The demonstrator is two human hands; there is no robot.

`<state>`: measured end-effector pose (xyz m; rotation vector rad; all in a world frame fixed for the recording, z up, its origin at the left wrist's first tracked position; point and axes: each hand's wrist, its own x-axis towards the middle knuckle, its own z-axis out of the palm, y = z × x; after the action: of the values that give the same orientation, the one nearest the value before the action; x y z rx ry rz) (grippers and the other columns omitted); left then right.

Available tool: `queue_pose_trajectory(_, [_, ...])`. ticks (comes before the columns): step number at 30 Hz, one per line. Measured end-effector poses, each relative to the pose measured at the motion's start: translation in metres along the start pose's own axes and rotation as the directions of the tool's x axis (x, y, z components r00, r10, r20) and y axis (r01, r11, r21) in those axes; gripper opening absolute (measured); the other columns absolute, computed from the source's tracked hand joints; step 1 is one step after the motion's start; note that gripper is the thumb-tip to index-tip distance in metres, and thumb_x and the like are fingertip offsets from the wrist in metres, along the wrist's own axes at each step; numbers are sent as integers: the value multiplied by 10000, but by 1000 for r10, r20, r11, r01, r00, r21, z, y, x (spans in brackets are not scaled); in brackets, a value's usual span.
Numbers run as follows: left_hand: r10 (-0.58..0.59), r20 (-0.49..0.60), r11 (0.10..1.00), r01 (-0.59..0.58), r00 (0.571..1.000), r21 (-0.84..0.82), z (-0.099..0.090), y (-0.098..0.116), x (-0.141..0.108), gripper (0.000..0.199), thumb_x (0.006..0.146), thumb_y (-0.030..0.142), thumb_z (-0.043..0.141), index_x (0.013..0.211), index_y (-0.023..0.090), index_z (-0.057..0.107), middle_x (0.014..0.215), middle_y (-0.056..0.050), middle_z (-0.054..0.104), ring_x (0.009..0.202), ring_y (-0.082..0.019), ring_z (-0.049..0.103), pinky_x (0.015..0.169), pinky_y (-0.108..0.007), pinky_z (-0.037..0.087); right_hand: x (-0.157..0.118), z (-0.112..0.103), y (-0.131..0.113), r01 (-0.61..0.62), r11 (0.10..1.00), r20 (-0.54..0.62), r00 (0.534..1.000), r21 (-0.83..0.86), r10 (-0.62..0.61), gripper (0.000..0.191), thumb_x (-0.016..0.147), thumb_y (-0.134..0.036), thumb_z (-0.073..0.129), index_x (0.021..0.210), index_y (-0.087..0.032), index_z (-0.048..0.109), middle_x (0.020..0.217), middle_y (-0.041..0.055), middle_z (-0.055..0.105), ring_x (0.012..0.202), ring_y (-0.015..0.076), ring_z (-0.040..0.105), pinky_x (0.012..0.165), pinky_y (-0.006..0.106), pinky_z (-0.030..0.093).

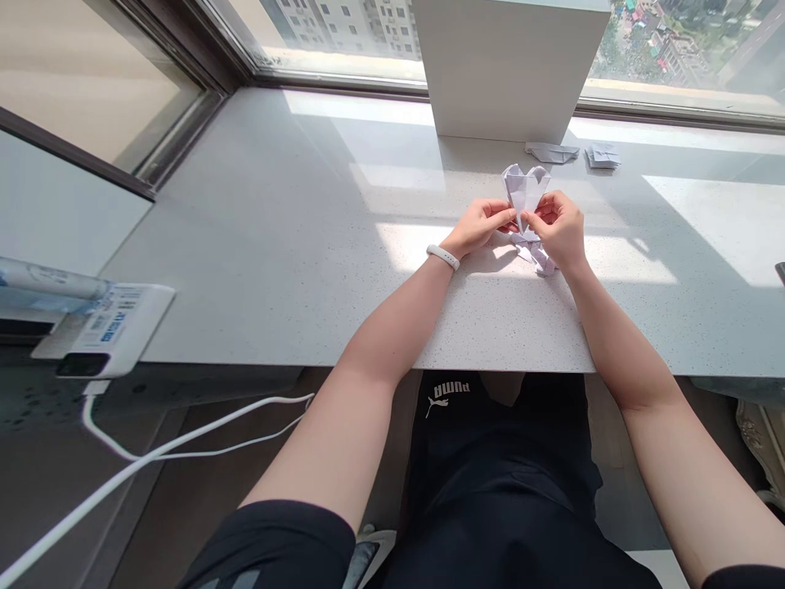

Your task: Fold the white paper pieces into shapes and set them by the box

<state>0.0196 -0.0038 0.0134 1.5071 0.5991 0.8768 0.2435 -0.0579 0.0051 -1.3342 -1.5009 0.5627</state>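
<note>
— Three folded paper pieces in view?

— Three, at a glance. One folded white paper piece (524, 192) up between both hands, two points at the top, heart-like in outline. Two more at the counter's back edge: a long folded paper strip (552, 152) just beside the foot of the white column (509, 65), and a small folded paper square (602, 156) a little farther right.

— Hands?

— Left hand (479, 227), white band (442, 258) on the wrist, fingers closed on the left side of the held piece. Right hand (555, 231) curled in the same way on the right side. Both pinching, neither open, with only a narrow gap between them.

— And under them?

— Loose white paper flaps (538, 258) resting on the speckled stone counter (275, 245), well back from its front edge and right of its middle. Whether joined to the held piece or separate: hidden behind the hands.

— How much folded so far?

— Plenty of creasing on the upper part, with clean edges and both points formed. Lower flaps not yet flattened, rumpled and splayed. Both pieces at the back edge already folded flat, with neither hand near them.
</note>
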Motion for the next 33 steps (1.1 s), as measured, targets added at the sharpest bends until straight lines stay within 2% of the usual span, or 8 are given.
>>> queue_pose_trajectory(5, [11,-38,1000,-11,999,15,3,-2,1,477,988,644,1053,933,204,880,935,-94,871,895,-220,798,912,-410,657,0,1,0,-7,1000,-8,1000,-15,6,394,974,-583,1009,1103,-319,747,942,30,791,923,283,800,926,502,731])
queue_pose_trajectory(9, [30,-65,999,-28,997,23,2,-6,3,434,1029,579,1027,880,209,857,901,-88,853,861,-208,781,897,-408,641,1,3,2,-31,999,-29,999,6,31,546,946,-705,1036,1215,-325,752,1085,63,820,1037,304,822,949,498,750])
queue_pose_trajectory(12, [36,-62,999,-35,997,16,0,-5,3,431,1032,583,1024,876,227,839,878,-81,848,896,-230,802,930,-429,649,3,3,3,-80,994,19,997,73,79,589,1002,-829,944,1237,-324,754,1161,86,829,1041,306,835,898,496,764])
queue_pose_trajectory(15, [18,-52,999,-17,999,27,-1,-3,2,442,1035,580,1023,852,243,803,854,-81,839,968,-266,836,977,-461,664,5,3,0,-130,982,83,989,140,119,610,1038,-904,870,1176,-318,768,1089,79,825,1016,297,848,879,482,771])
queue_pose_trajectory(20, [19,-29,998,-18,999,60,-2,-1,1,472,1049,632,991,854,250,795,860,-98,841,1028,-304,855,1012,-504,683,5,2,-10,-193,959,81,980,210,179,646,962,-926,945,1087,-313,783,971,47,820,957,263,842,857,433,762])
queue_pose_trajectory(27, [28,-42,997,-25,999,74,-4,-3,1,558,1000,769,986,875,258,801,867,-102,839,1033,-311,857,1003,-516,697,5,-3,-14,-214,954,156,971,212,183,686,942,-967,918,1139,-324,783,1056,72,842,1031,275,841,878,435,743])
queue_pose_trajectory(33, [35,-31,998,-33,999,46,-2,-8,2,506,1029,695,998,899,239,821,896,-107,854,1010,-297,867,1010,-512,705,5,-2,-4,-207,952,86,978,227,192,601,970,-871,936,1087,-307,764,1022,63,819,1008,271,839,900,448,756])
